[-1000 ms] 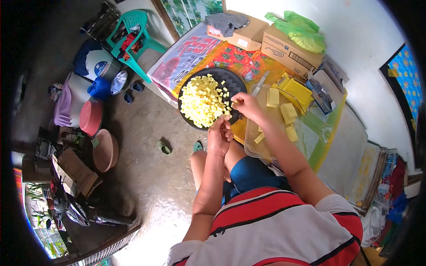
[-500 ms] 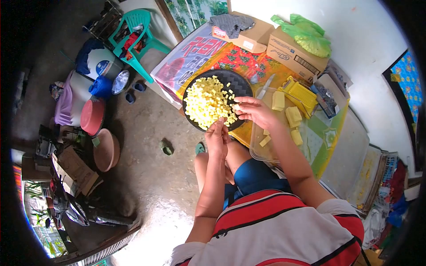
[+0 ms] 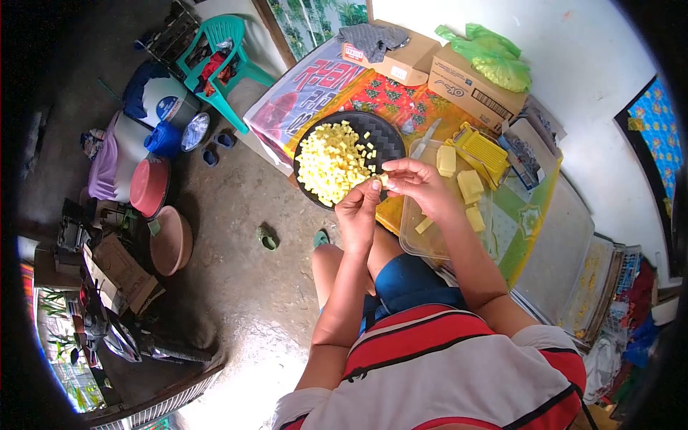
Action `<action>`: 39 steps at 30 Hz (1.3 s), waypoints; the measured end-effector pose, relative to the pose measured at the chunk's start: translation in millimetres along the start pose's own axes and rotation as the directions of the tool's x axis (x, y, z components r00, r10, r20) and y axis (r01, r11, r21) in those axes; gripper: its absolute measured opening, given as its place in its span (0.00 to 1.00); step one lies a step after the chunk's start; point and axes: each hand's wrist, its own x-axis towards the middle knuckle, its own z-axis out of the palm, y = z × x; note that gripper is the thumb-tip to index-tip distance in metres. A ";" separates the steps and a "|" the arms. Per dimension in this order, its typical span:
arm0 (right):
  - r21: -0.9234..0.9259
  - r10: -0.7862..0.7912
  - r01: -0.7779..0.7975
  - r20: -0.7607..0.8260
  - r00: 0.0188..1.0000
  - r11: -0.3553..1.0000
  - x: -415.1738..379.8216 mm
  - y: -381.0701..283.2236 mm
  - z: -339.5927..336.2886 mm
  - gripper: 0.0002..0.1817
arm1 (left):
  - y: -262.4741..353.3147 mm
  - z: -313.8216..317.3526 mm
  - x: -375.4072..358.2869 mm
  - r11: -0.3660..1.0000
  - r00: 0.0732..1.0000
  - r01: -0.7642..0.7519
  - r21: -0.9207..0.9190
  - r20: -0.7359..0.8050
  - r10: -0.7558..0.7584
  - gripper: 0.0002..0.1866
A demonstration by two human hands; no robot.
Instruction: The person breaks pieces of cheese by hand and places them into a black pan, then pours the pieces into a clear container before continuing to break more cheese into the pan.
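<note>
A heap of small yellow cubes (image 3: 330,163) fills much of a round black tray (image 3: 387,134). At the tray's lower right edge, my left hand (image 3: 358,208) is pinched closed, its fingertips meeting those of my right hand (image 3: 419,188). Between them is a small pale yellow piece (image 3: 383,179), pinched by my right hand; whether my left hand also grips it is unclear. Right of the hands, a clear plastic container (image 3: 423,246) holds larger yellow blocks (image 3: 470,186). A knife (image 3: 426,139) lies at the container's upper edge.
Beyond the tray are cardboard boxes (image 3: 469,87) and a green plastic bag (image 3: 494,61). A yellow slicer-like tool (image 3: 481,154) lies behind the container. On the floor at left are a green chair (image 3: 218,36), basins (image 3: 171,241) and a slipper (image 3: 267,238).
My left hand has moved up and right, and my right hand slightly down, so their fingertips now meet. The view has shifted slightly.
</note>
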 end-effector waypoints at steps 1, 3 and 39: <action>-0.013 -0.015 0.015 -0.003 1.000 1.000 -0.5 0.1 0.3 0.15 | 1.3 2.5 -1.2 1.000 1.000 -0.014 0.003 -0.003 0.014 0.12; -0.023 -0.037 0.037 -0.006 0.999 0.999 -2.6 -0.7 0.5 0.14 | 4.5 6.4 -3.3 0.999 0.999 -0.038 -0.001 -0.001 0.038 0.13; 0.094 0.001 -0.002 0.003 1.000 0.996 -7.1 -2.0 12.4 0.12 | 6.4 -6.2 -3.3 0.961 0.992 0.118 -0.251 0.081 -0.101 0.10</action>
